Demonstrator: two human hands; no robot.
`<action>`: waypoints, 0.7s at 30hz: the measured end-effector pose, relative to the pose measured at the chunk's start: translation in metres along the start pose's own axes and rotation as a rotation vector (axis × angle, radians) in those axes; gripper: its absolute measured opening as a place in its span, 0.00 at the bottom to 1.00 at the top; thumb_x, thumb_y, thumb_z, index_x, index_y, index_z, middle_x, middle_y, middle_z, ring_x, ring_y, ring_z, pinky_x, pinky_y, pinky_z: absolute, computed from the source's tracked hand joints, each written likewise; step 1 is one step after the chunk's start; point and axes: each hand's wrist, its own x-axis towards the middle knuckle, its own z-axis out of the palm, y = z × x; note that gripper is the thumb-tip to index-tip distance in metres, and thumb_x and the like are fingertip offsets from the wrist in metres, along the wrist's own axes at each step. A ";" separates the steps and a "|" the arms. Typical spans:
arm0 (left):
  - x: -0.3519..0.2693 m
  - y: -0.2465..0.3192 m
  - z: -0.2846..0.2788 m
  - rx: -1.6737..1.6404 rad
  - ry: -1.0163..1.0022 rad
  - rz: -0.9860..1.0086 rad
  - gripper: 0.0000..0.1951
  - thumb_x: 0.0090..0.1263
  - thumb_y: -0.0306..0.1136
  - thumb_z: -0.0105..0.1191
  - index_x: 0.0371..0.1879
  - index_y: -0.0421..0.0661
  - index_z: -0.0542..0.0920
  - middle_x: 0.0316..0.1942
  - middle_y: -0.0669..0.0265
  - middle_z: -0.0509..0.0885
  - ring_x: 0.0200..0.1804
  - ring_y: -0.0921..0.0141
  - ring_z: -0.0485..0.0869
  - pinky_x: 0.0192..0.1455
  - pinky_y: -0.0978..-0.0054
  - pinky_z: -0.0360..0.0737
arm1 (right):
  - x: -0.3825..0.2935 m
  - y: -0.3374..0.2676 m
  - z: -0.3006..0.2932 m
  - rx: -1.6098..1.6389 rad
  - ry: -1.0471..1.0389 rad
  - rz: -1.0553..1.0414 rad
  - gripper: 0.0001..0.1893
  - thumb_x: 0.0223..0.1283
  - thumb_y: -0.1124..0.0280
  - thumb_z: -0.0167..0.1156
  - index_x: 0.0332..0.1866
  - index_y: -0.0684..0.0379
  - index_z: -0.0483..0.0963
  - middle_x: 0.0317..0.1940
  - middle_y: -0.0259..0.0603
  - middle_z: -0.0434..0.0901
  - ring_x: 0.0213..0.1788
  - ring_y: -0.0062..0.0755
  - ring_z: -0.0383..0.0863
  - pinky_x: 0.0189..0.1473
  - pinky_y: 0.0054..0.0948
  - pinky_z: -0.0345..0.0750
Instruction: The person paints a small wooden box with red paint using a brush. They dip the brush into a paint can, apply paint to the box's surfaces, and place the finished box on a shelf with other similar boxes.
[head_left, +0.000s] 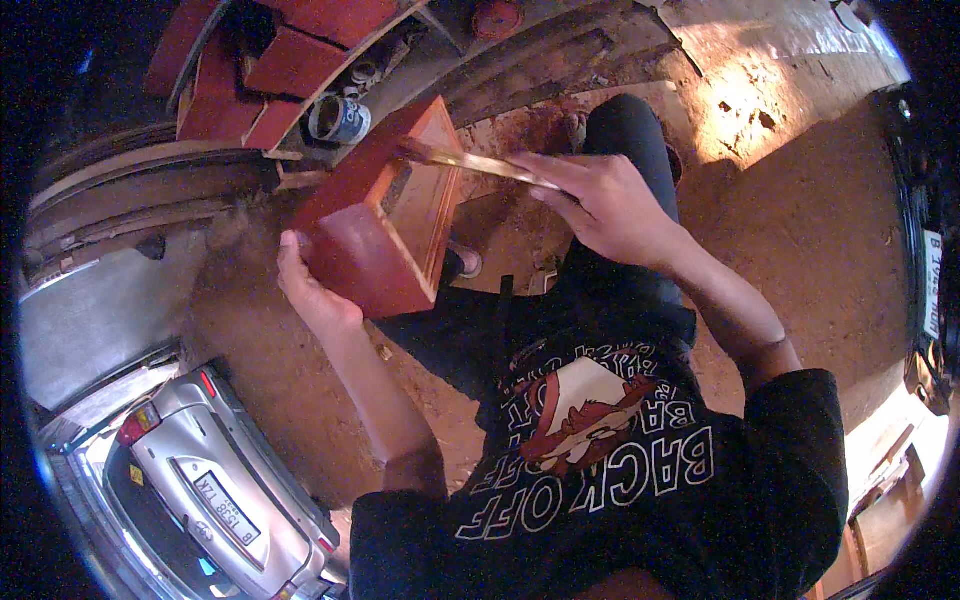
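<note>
A small open wooden box, like a drawer, coated reddish brown on its outer faces (367, 255), is held tilted in front of me. My left hand (311, 289) supports it at its lower left corner, the thumb along the outer face. In my right hand (592, 195) is a paintbrush with a pale handle (495, 165), gripped near the handle's end. Its dark tip lies at the box's upper edge; blur hides whether the bristles touch. The box's inside shows lighter bare wood and a dark patch.
Beyond the box stand a paint tin (341, 120) and reddish-brown panels or boxes (300, 64). A stained board (517, 127) lies on the earthen floor by my foot. A silver car (225, 495) is parked at lower left, and another vehicle's edge (930, 285) shows at far right.
</note>
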 end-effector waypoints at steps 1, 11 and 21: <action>0.001 -0.002 0.005 0.002 -0.011 0.001 0.20 0.73 0.49 0.57 0.51 0.43 0.81 0.51 0.64 0.84 0.55 0.66 0.81 0.61 0.65 0.76 | 0.003 0.000 0.005 -0.058 0.096 -0.055 0.18 0.68 0.72 0.62 0.62 0.60 0.78 0.48 0.52 0.86 0.47 0.53 0.87 0.45 0.44 0.83; 0.007 0.011 0.017 -0.018 -0.030 -0.013 0.24 0.72 0.50 0.57 0.56 0.43 0.79 0.55 0.64 0.83 0.59 0.65 0.80 0.66 0.63 0.74 | -0.029 -0.017 0.017 -0.057 -0.130 -0.195 0.33 0.48 0.83 0.63 0.65 0.54 0.77 0.46 0.45 0.86 0.40 0.51 0.86 0.42 0.42 0.85; 0.011 0.005 0.031 -0.041 -0.138 -0.025 0.24 0.73 0.50 0.56 0.57 0.42 0.79 0.57 0.61 0.83 0.61 0.64 0.80 0.67 0.61 0.74 | -0.034 0.014 0.003 0.079 -0.215 -0.268 0.30 0.49 0.82 0.64 0.64 0.58 0.77 0.51 0.49 0.84 0.51 0.55 0.84 0.50 0.46 0.84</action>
